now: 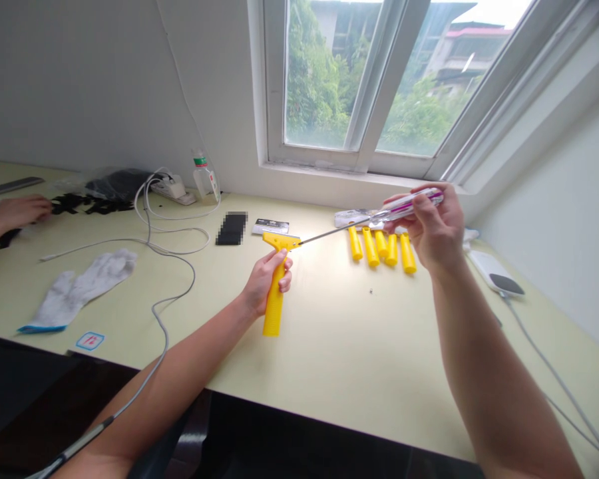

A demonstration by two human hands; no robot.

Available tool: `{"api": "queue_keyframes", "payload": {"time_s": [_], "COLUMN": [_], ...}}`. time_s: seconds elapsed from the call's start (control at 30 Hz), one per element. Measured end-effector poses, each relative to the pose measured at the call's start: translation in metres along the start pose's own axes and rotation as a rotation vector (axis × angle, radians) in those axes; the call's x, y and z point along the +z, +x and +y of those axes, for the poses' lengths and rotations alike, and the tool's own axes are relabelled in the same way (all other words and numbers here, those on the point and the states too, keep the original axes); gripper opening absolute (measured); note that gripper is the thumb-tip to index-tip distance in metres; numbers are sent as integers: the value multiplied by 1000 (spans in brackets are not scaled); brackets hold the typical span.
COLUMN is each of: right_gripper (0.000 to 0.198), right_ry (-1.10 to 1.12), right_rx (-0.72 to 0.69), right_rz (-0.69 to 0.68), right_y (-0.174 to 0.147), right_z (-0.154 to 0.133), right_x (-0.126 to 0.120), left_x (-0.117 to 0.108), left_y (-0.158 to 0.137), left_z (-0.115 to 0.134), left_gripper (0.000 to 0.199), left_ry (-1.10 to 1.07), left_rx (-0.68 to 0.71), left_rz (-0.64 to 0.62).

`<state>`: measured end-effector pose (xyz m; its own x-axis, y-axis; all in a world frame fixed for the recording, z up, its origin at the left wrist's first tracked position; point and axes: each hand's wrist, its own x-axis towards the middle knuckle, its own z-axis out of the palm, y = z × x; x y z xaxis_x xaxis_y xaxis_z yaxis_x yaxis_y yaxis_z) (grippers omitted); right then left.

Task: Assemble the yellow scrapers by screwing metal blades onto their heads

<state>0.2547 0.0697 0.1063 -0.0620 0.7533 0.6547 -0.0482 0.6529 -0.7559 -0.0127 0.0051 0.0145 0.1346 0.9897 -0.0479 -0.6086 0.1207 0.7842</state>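
My left hand point(267, 283) is closed around the handle of a yellow scraper point(274, 309), held upright above the table with its wide head at the top. In my right hand point(436, 223) is a screwdriver point(404, 205) with a clear and purple handle. Its long metal shaft points left, and the tip meets the right side of the scraper's head, at or very near a small screw. Several yellow handles point(372, 249) lie in a row below the right hand, beside a clear plastic bag point(352, 217). A tiny metal piece point(371, 291) lies on the table point(349, 352).
Behind the scraper lie a small printed packet point(271, 226) and a blurred black item point(232, 228). A white glove point(82, 289), looping cables point(180, 249), a bottle point(206, 178) and a power strip point(172, 189) are leftward. Another person's hand point(22, 211) is at far left. A white device point(494, 271) sits right.
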Motion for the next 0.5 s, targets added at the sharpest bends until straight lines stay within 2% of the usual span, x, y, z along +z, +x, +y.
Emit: {"api": "queue_keyframes", "payload": {"time_s": [0.5], "right_gripper": [28], "right_ry": [30], "right_rx": [11], "right_rz": [13], "right_y": [0], "right_z": [1], "right_x": [3], "left_x": [1], "left_y": [0], "left_z": [1], "left_gripper": [30], "left_ry": [-3], "left_rx": [-8], "left_rz": [1]}}
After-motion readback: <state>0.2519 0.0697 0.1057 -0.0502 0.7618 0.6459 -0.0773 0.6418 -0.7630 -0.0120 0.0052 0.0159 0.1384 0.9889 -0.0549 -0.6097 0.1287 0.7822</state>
